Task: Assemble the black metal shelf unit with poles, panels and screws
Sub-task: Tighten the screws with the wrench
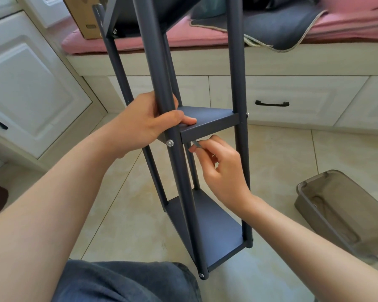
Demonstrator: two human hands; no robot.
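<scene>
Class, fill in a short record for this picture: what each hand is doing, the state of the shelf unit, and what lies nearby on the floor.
left hand: grips the front pole, thumb on the middle panel
right hand: pinches a small metal tool under that panel's edge
shelf unit: poles and panels joined, screw visible in the front pole
floor: grey plastic box to the right

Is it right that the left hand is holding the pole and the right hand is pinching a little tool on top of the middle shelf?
Not quite. The head view shows the right hand pinching the little tool under the middle shelf, not on top. The left hand does hold the pole.
</scene>
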